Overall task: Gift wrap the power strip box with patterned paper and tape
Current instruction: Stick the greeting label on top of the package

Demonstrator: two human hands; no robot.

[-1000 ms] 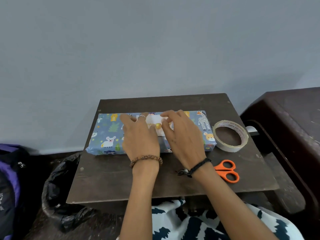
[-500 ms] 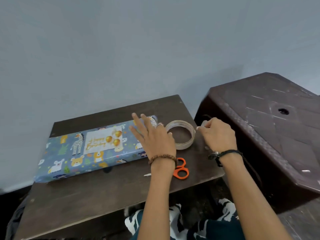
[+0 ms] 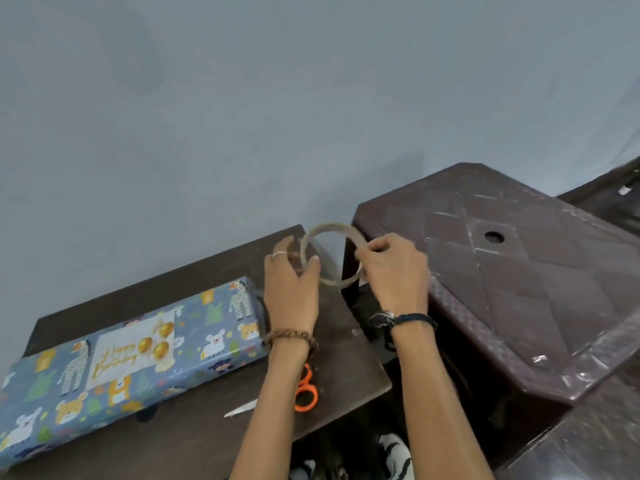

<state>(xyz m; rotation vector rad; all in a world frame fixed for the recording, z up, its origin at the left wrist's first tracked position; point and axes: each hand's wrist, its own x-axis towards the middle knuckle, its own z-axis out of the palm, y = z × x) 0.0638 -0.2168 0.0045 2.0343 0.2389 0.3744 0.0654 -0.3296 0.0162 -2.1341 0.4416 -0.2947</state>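
A plain grey-blue wall fills the frame from nine through twelve to three o'clock, evenly lit; a dark brown table sits against it at seven o'clock; a scuffed, dark brown plastic stool with a round hole in its top stands just beside the table at four o'clock.

Wrapped box: patterned paper, slight sheen, smooth. Tape roll: translucent plastic film, glossy. Scissors: orange plastic handles, bare metal blade. Table: dark wood-look top, matt. Stool: brown moulded plastic, textured, scuffed. Left wrist bracelet: brown beads.
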